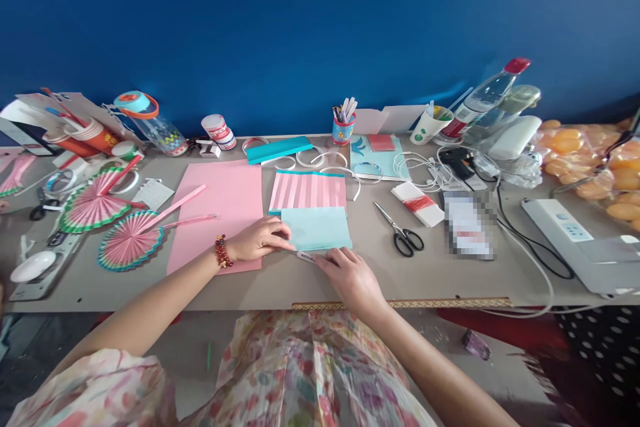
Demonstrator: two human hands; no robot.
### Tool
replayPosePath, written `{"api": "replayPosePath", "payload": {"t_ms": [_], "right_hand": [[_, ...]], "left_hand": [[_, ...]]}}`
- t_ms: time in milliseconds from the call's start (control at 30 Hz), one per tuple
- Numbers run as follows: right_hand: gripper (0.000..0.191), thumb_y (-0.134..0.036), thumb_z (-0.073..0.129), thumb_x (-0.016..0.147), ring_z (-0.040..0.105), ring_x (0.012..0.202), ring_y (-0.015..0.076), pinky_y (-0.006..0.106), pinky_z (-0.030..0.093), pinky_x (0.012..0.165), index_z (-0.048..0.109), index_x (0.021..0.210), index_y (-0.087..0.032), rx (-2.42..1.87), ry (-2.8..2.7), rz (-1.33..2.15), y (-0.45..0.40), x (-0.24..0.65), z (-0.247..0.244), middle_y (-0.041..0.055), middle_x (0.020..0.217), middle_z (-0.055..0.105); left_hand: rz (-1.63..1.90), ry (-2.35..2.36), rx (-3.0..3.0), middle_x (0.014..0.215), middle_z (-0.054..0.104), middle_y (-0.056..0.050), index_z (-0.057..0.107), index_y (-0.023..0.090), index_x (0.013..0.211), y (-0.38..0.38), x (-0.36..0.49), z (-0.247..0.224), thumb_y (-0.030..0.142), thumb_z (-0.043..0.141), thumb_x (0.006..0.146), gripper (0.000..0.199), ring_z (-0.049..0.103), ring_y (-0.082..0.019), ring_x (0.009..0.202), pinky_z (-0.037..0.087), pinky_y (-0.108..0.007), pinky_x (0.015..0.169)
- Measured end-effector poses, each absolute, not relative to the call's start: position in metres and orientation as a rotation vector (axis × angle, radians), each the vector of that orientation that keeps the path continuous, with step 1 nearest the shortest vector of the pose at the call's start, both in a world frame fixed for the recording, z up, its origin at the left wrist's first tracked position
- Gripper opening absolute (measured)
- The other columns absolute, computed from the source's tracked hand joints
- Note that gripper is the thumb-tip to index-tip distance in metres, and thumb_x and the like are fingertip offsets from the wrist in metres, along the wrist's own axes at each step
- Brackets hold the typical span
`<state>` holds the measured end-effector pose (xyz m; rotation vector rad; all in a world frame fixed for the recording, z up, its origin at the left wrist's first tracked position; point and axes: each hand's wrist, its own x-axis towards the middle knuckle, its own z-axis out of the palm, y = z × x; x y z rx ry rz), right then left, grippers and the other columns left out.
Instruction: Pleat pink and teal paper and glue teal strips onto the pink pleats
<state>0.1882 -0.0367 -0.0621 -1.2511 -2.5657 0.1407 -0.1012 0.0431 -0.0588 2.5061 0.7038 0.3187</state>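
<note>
A light blue paper sheet (317, 228) lies in front of me, its top edge over a pink striped, pleated paper (307, 191). My left hand (260, 240) is at the sheet's lower left corner, fingers pressed together at its edge; what they hold is too small to tell. A small whitish tool (304, 256) lies along the sheet's lower edge between my hands. My right hand (350, 275) touches that lower edge, fingers bent over the tool's right end. A large pink sheet (220, 193) lies at the left, partly under my left wrist.
Scissors (403, 233) and a card with red thread (417, 203) lie at the right. Two pleated fans (131, 240) are at the left. Behind stand a pen cup (344, 130), white paper strips (333, 155) and a bottle (477, 107). A power strip (565, 220) lies far right.
</note>
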Motion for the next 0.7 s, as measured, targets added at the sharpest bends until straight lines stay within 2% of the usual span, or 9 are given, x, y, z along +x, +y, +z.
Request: {"api": "replayPosePath", "payload": {"t_ms": [700], "right_hand": [[0.032,-0.011,0.055,0.093,0.055,0.082,0.0191,0.031,0.046,0.071,0.066,0.120,-0.024,-1.199,-2.580,0.192,-0.0376,0.1874,-0.0616,0.0058,0.091,0.064]], "left_hand": [[0.296,0.697,2.441,0.107,0.064,-0.007,0.071,0.037,0.115,0.0468,-0.1000,-0.0546,0.031,0.040,0.100,0.035,0.053,-0.020,0.097,0.043,-0.037,0.091]]}}
